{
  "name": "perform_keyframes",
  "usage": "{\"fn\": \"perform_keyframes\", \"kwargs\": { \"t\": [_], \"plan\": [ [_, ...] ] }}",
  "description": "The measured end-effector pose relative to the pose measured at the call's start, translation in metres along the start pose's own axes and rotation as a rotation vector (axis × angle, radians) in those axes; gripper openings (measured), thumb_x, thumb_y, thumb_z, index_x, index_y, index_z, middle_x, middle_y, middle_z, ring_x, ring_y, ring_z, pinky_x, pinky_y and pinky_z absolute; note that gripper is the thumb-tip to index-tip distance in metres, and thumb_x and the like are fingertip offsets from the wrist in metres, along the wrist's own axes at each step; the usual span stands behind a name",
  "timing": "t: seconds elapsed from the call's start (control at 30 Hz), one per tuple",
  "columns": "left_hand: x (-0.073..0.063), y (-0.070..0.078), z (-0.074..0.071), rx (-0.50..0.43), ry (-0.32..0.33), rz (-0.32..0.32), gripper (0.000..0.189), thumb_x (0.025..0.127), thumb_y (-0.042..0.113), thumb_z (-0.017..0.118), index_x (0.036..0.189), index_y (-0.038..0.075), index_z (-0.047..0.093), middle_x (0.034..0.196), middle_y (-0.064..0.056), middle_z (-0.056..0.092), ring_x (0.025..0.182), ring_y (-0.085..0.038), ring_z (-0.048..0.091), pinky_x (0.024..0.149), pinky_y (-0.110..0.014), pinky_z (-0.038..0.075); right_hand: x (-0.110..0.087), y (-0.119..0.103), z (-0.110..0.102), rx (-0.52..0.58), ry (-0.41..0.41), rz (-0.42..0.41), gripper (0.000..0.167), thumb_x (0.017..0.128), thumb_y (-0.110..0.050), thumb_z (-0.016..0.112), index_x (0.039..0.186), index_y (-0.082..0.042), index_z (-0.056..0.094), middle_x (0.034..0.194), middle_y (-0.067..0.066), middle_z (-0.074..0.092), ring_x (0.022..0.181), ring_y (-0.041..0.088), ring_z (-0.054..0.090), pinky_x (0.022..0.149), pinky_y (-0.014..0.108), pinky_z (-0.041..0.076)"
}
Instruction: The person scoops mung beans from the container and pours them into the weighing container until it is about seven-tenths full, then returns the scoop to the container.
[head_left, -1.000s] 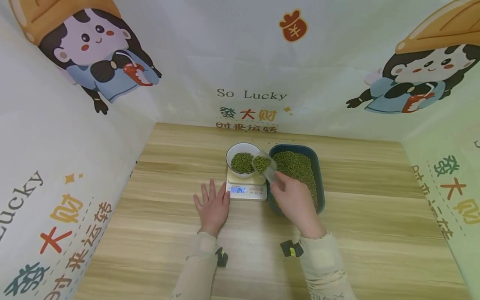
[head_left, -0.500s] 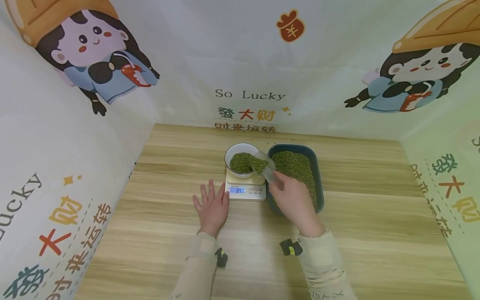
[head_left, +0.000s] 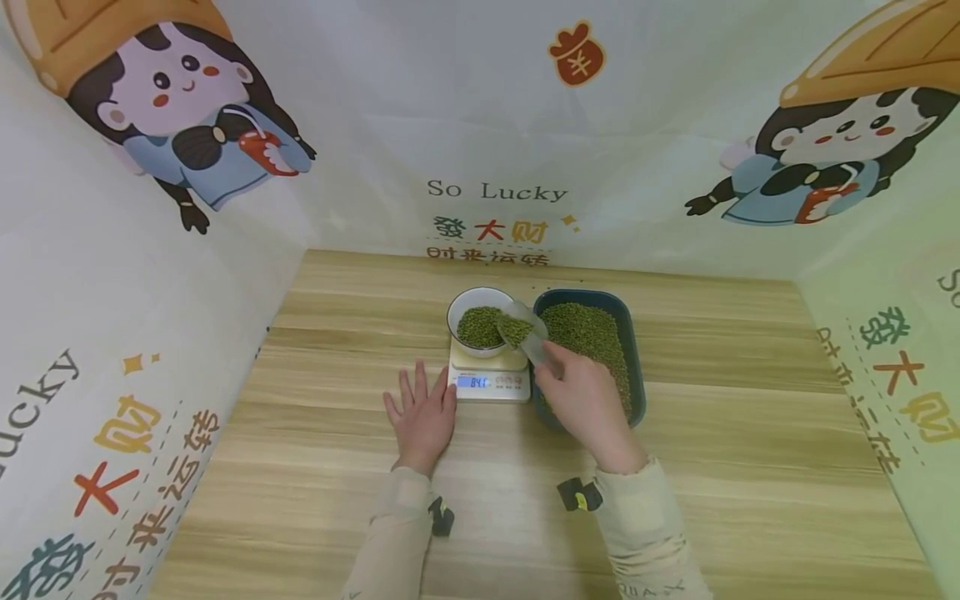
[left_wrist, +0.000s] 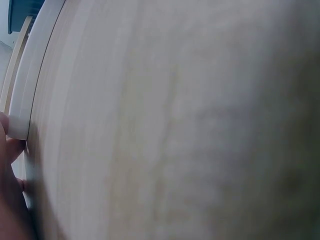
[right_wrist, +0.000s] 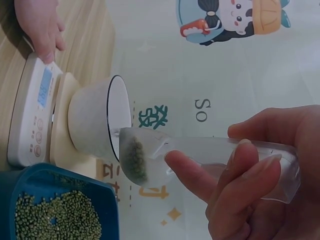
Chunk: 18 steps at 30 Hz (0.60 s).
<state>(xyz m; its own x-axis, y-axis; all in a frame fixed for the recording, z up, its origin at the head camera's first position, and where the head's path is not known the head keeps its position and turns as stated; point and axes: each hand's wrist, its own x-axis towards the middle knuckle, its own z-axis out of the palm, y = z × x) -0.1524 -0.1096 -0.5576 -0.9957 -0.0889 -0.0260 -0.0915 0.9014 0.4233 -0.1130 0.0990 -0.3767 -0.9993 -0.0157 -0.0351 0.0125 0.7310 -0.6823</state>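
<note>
In my right hand (head_left: 592, 404) I grip the handle of a clear plastic scoop (right_wrist: 150, 155), its bowl loaded with green mung beans (head_left: 516, 330). The scoop's mouth tips over the right rim of a white bowl (right_wrist: 92, 117) with a dark edge, which holds more mung beans. That bowl stands on a white digital kitchen scale (head_left: 517, 388); its lit display appears to read 84.1. My left hand (head_left: 422, 425) lies on the table with fingers spread, the thumb side touching the scale's left front corner. The left wrist view shows mostly blurred tabletop.
Right of the scale, close against it, stands a dark blue tub (head_left: 639, 367) full of mung beans, partly under my right forearm and hand. A few stray beans lie behind the tub. Printed cloth walls (head_left: 375, 150) enclose the wooden table (head_left: 720, 433) at the back and sides.
The scoop has tilted further leftward over the bowl, and its beans have slid toward the scoop's lip. The left hand stays in place. The whole view has drifted slightly.
</note>
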Motion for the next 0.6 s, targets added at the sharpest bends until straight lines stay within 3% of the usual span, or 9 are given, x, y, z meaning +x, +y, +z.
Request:
{"fn": "perform_keyframes", "kwargs": {
  "t": [0.13,0.3,0.4,0.53,0.6],
  "plan": [
    [-0.0003,0.0002,-0.0002,0.003,0.003,0.007,0.048,0.095,0.048,0.020,0.137,0.032,0.033,0.150,-0.004,0.005,0.134,-0.031,-0.008,0.099,-0.057,-0.012,0.0012,-0.0008,0.0013,-0.010,0.013,-0.018,0.043,0.089,-0.026,0.048,0.126,-0.007,0.051,0.096,0.009,0.064,0.034,0.010,0.030,0.032,0.026,0.029],
    [-0.0009,-0.0001,-0.0009,-0.006,0.001,0.010,0.048,0.095,0.048,0.021,0.137,0.031,0.034,0.150,-0.004,0.005,0.134,-0.032,-0.008,0.099,-0.057,-0.013,0.0020,-0.0021,0.0024,-0.020,0.018,-0.026,0.043,0.088,-0.026,0.047,0.126,-0.007,0.051,0.100,0.010,0.064,0.033,0.010,0.028,0.031,0.025,0.028],
    [-0.0011,0.0000,-0.0013,-0.009,-0.001,0.006,0.048,0.095,0.048,0.020,0.137,0.031,0.034,0.150,-0.004,0.005,0.134,-0.031,-0.008,0.099,-0.057,-0.013,0.0025,-0.0027,0.0027,-0.018,0.021,-0.029,0.043,0.088,-0.026,0.047,0.126,-0.007,0.051,0.095,0.009,0.064,0.032,0.009,0.027,0.030,0.024,0.027],
    [-0.0012,0.0003,-0.0020,-0.008,-0.007,0.000,0.048,0.095,0.048,0.019,0.137,0.032,0.033,0.150,-0.003,0.004,0.134,-0.030,-0.009,0.099,-0.056,-0.012,0.0032,-0.0031,0.0026,-0.018,0.020,-0.031,0.043,0.088,-0.026,0.046,0.126,-0.007,0.051,0.075,0.006,0.062,0.032,0.009,0.026,0.029,0.023,0.026],
    [-0.0012,0.0004,-0.0023,-0.008,-0.011,-0.001,0.048,0.095,0.048,0.019,0.138,0.033,0.033,0.150,-0.003,0.003,0.134,-0.030,-0.009,0.099,-0.056,-0.013,0.0036,-0.0033,0.0025,-0.020,0.021,-0.033,0.043,0.088,-0.026,0.046,0.126,-0.006,0.051,0.077,0.006,0.062,0.032,0.009,0.026,0.029,0.023,0.026]
  ]
}}
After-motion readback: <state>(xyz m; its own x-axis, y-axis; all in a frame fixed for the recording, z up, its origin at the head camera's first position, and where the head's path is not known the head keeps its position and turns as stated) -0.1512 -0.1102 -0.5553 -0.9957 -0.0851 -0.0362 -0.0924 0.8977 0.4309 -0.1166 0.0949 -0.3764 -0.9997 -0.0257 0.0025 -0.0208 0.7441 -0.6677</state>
